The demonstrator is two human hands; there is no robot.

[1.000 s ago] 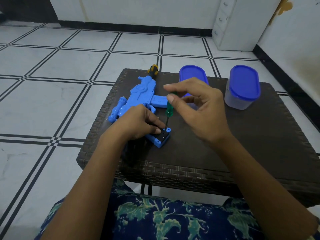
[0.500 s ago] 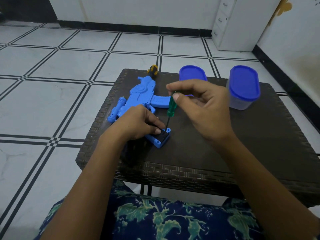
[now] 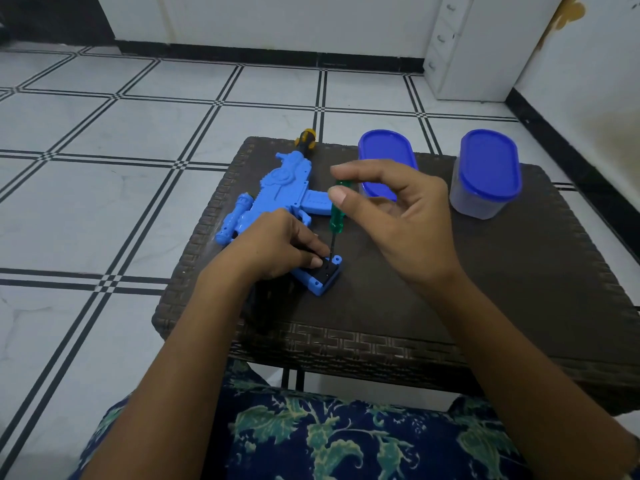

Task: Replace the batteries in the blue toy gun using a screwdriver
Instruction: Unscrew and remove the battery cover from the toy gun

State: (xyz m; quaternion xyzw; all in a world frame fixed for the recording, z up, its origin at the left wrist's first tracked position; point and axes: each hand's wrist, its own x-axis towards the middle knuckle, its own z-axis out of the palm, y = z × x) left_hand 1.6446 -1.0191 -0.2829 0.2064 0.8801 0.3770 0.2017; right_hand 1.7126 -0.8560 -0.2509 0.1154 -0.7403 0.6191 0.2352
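Note:
The blue toy gun (image 3: 282, 188) lies flat on the dark woven table (image 3: 450, 306), its grip end with a black battery cover (image 3: 325, 273) pointing toward me. My left hand (image 3: 277, 247) holds that grip end down, fingertips curled on the black cover. My right hand (image 3: 394, 216) pinches the top of a green-handled screwdriver (image 3: 336, 216) between thumb and forefinger. The screwdriver stands nearly upright, its tip down on the black cover beside my left fingertips.
Two clear containers with blue lids stand at the back of the table, one (image 3: 386, 157) behind my right hand, one (image 3: 486, 173) to the right. A yellow-and-black tool handle (image 3: 305, 138) lies at the far edge behind the gun. White tiled floor surrounds the table.
My right hand's thumb and forefinger have shifted around the screwdriver handle, which stays upright on the cover. My left hand and the gun have stayed in place.

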